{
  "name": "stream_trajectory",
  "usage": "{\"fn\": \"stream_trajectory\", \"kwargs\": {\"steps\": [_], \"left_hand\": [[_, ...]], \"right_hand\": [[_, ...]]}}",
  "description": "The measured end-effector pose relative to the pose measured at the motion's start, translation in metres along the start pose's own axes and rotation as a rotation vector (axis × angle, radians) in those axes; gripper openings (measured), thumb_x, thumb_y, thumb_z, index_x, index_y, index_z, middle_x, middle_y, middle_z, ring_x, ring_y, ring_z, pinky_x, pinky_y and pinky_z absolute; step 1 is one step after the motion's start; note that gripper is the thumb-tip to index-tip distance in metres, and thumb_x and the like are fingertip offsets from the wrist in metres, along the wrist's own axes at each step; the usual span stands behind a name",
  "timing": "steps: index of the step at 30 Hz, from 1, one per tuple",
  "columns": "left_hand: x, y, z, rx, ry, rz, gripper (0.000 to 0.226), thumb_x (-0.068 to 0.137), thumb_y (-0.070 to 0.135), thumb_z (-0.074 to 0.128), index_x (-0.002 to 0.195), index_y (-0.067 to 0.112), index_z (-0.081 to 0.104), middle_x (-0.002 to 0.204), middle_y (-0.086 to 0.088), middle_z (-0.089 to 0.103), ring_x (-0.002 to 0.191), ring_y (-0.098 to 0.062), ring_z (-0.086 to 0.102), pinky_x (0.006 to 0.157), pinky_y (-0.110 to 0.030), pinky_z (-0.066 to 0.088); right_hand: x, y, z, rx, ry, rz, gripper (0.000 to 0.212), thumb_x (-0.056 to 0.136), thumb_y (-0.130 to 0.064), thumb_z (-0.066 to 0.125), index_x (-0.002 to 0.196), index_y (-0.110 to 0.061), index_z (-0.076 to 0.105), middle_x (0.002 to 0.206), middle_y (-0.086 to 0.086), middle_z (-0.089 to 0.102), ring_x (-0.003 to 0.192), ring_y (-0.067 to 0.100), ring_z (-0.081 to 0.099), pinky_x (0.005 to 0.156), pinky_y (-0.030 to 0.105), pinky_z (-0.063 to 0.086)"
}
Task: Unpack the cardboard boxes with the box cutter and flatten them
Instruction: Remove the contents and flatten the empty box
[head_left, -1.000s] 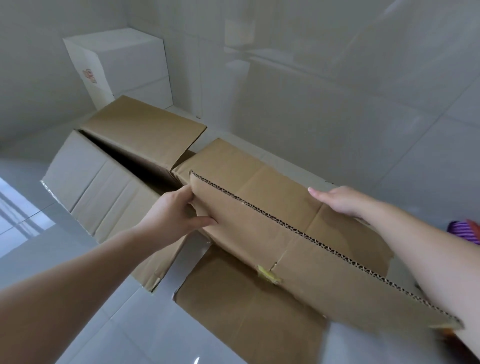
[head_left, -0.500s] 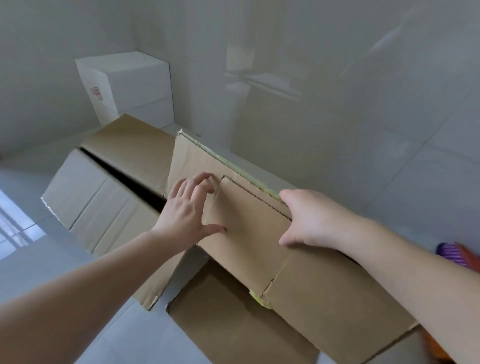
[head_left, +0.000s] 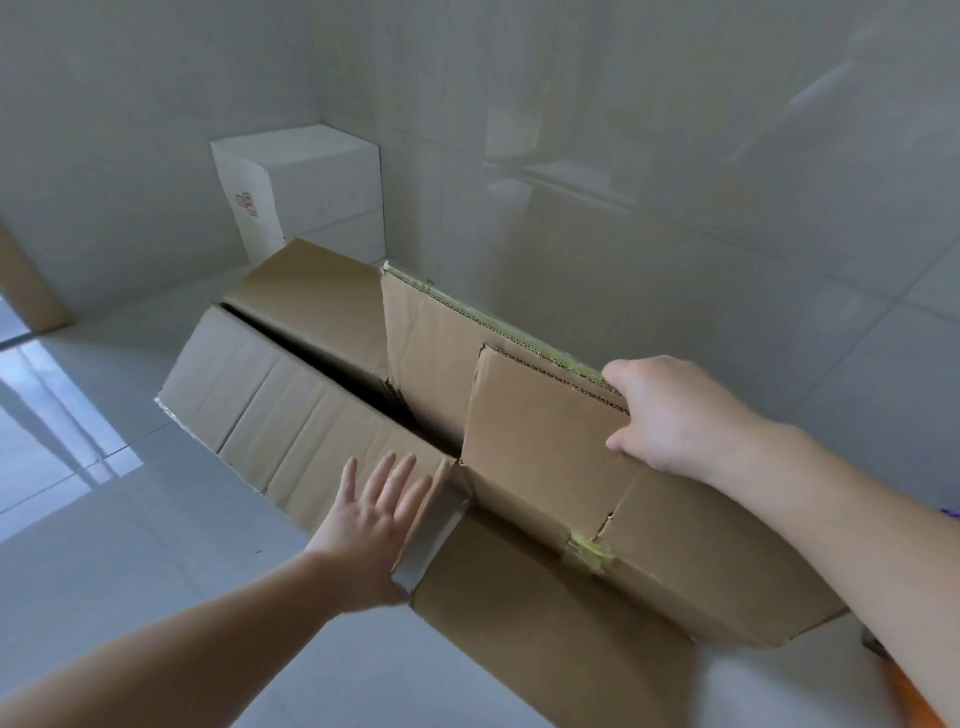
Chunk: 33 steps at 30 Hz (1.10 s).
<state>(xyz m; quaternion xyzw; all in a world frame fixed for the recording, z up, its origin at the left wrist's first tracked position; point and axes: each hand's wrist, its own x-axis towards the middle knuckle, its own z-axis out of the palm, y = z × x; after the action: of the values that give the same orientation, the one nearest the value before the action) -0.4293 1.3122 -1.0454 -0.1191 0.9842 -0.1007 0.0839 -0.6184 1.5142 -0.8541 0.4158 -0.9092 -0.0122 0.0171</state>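
A large brown cardboard box lies opened on the white tiled floor against the wall, its flaps spread out. My right hand grips the top edge of a raised flap, fingers curled over it, thumb on the near face. My left hand is flat with fingers spread, resting at the near edge of a second brown cardboard box that lies to the left with a dark gap along its top. A strip of yellowish tape clings to the near crease. No box cutter shows.
A white closed box stands in the far corner. A brown panel leans at the left edge. Something purple and something orange peek in at the right edge. Glossy tiled walls close in behind.
My left hand has let go of the flap's left end and dropped down to the near edge, fingers now spread. My right hand keeps its grip on the flap's top edge. The view shifted.
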Motion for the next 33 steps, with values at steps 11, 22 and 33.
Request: {"fn": "stream_trajectory", "kwargs": {"steps": [11,22,33], "left_hand": [[-0.027,-0.022,0.035,0.11,-0.018,-0.058,0.115,0.089,0.036,0.059,0.131,0.01,-0.045,0.137,-0.025,-0.047,0.128,-0.047,-0.037,0.098,-0.063,-0.028],[-0.008,-0.024,0.041,0.121,0.066,-0.057,0.105,0.091,0.029,0.051,0.132,0.008,-0.043,0.141,-0.024,-0.041,0.13,-0.045,-0.035,0.099,-0.065,-0.025],[-0.007,-0.03,0.055,0.134,0.118,-0.043,0.109,0.089,0.027,0.057,0.136,0.008,-0.039,0.143,-0.025,-0.04,0.133,-0.044,-0.033,0.103,-0.063,-0.023]], "right_hand": [[0.009,0.005,-0.013,0.02,-0.028,0.029,0.034,0.072,-0.024,0.075,0.071,-0.015,0.042,0.067,-0.002,0.053,0.069,0.02,0.051,0.05,0.028,0.033],[0.008,0.008,-0.011,0.018,-0.027,0.021,0.036,0.074,-0.028,0.077,0.075,-0.014,0.044,0.069,-0.003,0.052,0.075,0.023,0.052,0.054,0.03,0.033],[0.014,0.015,-0.014,0.034,-0.019,0.024,0.043,0.07,-0.03,0.078,0.067,-0.016,0.038,0.06,-0.003,0.046,0.059,0.013,0.044,0.048,0.03,0.027]]}}
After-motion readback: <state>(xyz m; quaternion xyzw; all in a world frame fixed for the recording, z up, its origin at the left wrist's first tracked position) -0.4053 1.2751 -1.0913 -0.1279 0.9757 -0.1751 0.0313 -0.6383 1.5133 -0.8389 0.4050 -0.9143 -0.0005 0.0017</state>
